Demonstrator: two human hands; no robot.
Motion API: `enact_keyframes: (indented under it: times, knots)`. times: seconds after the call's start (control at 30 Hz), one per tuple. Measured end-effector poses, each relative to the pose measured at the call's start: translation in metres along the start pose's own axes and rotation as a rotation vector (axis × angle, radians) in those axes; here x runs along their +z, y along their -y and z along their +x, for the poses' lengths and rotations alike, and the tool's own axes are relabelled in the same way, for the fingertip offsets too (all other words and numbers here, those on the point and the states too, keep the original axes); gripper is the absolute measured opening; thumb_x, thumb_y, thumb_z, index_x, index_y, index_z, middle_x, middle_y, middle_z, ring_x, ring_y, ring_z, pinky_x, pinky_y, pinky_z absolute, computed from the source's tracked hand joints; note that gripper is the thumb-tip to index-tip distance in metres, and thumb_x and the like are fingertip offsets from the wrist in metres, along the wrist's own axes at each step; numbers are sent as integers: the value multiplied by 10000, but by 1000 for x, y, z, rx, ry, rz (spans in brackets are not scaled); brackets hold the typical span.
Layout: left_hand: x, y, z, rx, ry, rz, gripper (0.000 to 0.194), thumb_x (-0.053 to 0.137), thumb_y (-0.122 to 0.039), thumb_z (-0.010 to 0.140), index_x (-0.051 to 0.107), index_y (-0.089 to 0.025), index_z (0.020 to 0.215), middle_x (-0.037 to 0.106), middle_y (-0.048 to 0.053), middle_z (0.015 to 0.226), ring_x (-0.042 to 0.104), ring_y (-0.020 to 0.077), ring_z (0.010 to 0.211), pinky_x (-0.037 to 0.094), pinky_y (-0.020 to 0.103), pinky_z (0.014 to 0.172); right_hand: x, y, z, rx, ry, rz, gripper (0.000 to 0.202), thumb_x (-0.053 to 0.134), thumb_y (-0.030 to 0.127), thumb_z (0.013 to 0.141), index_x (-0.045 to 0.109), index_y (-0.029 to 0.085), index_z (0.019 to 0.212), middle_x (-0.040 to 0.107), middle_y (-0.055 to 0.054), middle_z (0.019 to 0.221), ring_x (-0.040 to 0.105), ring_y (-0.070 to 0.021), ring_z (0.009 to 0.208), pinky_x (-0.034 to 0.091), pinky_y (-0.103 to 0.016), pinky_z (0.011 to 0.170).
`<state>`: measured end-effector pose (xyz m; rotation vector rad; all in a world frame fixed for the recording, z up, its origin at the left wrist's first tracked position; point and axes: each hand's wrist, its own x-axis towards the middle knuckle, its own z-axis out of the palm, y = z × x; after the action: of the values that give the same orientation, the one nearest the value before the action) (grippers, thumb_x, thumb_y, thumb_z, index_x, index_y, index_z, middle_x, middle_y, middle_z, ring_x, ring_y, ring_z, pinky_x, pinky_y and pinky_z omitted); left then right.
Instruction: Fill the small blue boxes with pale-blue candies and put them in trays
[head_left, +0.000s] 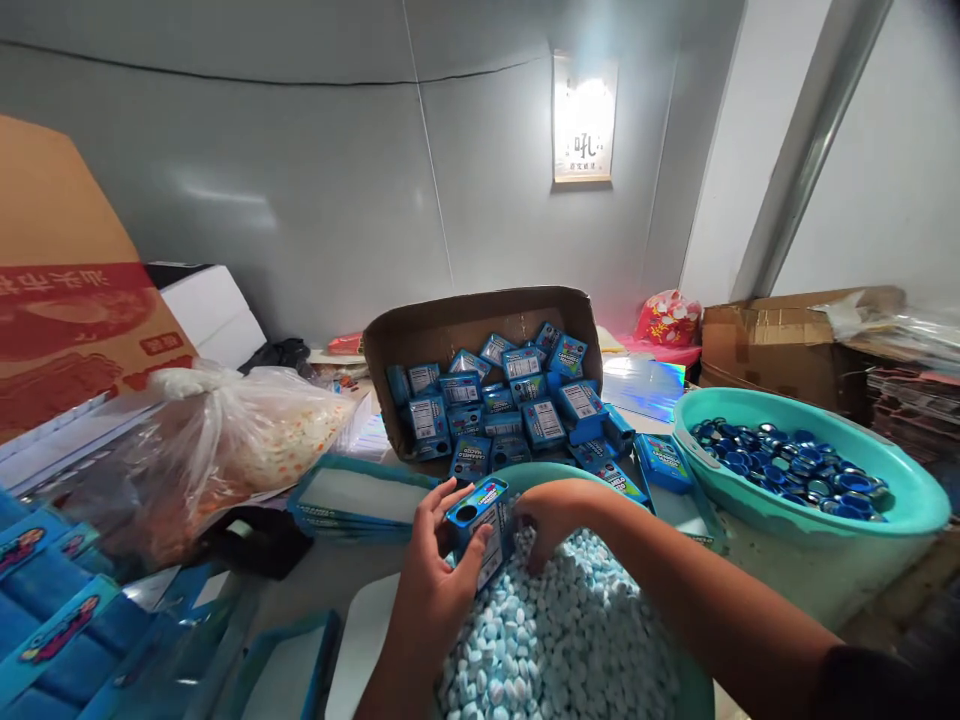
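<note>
My left hand (442,560) is closed around a small blue candy box (489,530), held tilted over a tub. The box has a printed label and a dark round spot on its upper end. Bent at the wrist, my right hand (551,515) reaches down beside the box, its curled fingers at the surface of the candies. What those fingers hold, if anything, is hidden. Pale blue and white candies (555,640) fill the green tub (701,675). Just behind stands an open cardboard box (480,310) with many blue candy boxes (521,395).
On the right, a turquoise basin (810,410) holds shiny blue round pieces (795,470). Flat blue trays (367,495) lie left of the tub. A tied plastic bag (225,430), blue display cartons (60,610) and a large carton (75,290) stand further left.
</note>
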<state>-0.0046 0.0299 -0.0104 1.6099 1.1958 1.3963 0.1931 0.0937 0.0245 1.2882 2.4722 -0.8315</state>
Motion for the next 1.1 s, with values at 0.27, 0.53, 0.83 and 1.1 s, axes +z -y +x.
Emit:
enact_keyframes:
  times: [0.27, 0.53, 0.83, 1.1]
  knots:
    - [-2, 6, 1, 9, 59, 33, 629, 698, -422, 855, 409, -259, 1389, 574, 131, 1389, 641, 263, 1172, 497, 439, 1016, 1, -4, -6, 11, -232, 54, 178, 826, 242, 668, 814, 190, 839, 685, 18, 694, 540, -108, 603, 343, -221, 538]
    - [2, 0, 2, -60, 48, -82, 643, 701, -459, 829, 415, -247, 1364, 581, 135, 1373, 643, 267, 1164, 484, 466, 1029, -11, 2, -13, 40, -679, 200, 117, 741, 191, 754, 806, 156, 844, 624, 18, 651, 488, -98, 602, 341, -230, 546]
    - [2, -3, -4, -187, 237, -219, 822, 774, -426, 766, 355, -234, 1447, 594, 147, 1392, 634, 271, 1212, 489, 418, 1060, -8, 23, -10, -92, -1093, 860, 258, 790, 323, 704, 798, 172, 913, 737, -38, 753, 627, -147, 653, 503, -276, 628]
    - [7, -5, -3, -216, 248, -305, 701, 745, -396, 757, 531, -204, 1396, 623, 100, 1385, 562, 301, 1312, 462, 392, 1104, 15, 56, -1, -171, -956, 888, 254, 798, 345, 706, 807, 186, 904, 771, -54, 842, 685, -179, 707, 546, -291, 649]
